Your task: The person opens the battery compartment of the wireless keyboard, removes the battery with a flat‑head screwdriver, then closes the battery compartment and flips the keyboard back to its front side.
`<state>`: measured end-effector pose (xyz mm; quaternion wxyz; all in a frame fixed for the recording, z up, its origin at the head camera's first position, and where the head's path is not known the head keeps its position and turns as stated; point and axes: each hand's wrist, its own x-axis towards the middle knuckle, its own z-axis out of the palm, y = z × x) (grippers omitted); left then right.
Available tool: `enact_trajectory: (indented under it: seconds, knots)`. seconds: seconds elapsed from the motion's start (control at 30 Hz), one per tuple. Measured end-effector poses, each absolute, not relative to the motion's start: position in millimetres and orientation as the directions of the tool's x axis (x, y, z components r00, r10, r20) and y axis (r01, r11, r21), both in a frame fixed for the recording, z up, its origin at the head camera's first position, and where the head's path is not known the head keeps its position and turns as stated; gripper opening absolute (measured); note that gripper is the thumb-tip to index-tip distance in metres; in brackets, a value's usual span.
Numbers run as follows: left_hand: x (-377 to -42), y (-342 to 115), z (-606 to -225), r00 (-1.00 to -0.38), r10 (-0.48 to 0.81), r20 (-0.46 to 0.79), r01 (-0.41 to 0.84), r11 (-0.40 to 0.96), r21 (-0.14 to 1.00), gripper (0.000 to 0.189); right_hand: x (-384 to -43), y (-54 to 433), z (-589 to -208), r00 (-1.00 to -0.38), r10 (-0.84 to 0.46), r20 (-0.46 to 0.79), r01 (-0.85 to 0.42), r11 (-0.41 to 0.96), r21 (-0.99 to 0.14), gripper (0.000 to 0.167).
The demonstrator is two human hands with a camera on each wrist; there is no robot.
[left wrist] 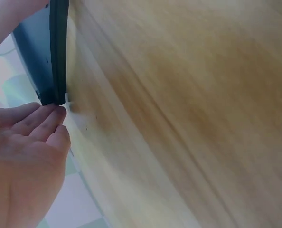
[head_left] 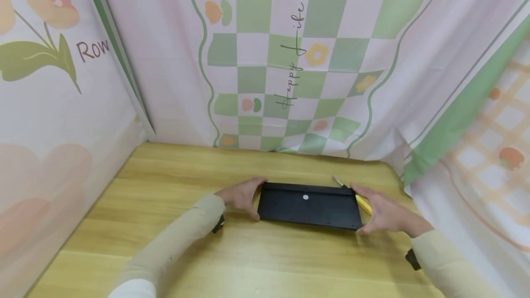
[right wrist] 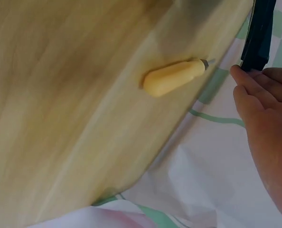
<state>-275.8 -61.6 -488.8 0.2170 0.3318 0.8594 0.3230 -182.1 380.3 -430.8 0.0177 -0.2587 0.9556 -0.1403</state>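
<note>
A black keyboard (head_left: 310, 208) shows its underside in the head view, with a small round white sticker and a raised strip along the far side. My left hand (head_left: 241, 196) grips its left end, thumb at the near corner and fingers at the far one. At the right end, my right hand (head_left: 383, 210) holds it the same way. In the left wrist view the keyboard (left wrist: 59, 52) is edge-on above the left fingers. In the right wrist view, its edge (right wrist: 258, 40) meets the right fingertips, off the tabletop. Its key side is hidden.
A screwdriver with a yellow handle (head_left: 364, 205) lies on the wooden table (head_left: 165, 183), partly hidden behind the keyboard and right hand. Printed curtains (head_left: 252, 49) hang along the table's far side and both flanks.
</note>
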Motion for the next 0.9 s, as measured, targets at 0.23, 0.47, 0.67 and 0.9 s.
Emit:
enact_trajectory:
  seconds: [0.23,0.47,0.67,0.9]
  knots:
    - [-271,-76,-491,-0.721,0.681,-0.13,0.425,0.582,0.693,0.13,-191,370,-443,-0.863,-0.502,0.056,-0.495,0.82,-0.287,0.132]
    - [-262,-111,-486,-0.758,0.64,-0.126,0.372,0.583,0.722,0.131,-205,343,-462,-0.852,-0.522,0.053,-0.509,0.798,-0.324,0.134]
    - [-252,-147,-486,-0.795,0.589,-0.145,0.321,0.612,0.723,0.132,-220,311,-476,-0.818,-0.57,0.079,-0.555,0.746,-0.368,0.128]
    - [-242,-176,-491,-0.829,0.543,-0.13,0.307,0.639,0.705,0.13,-233,283,-480,-0.802,-0.598,0.013,-0.549,0.727,-0.412,0.129]
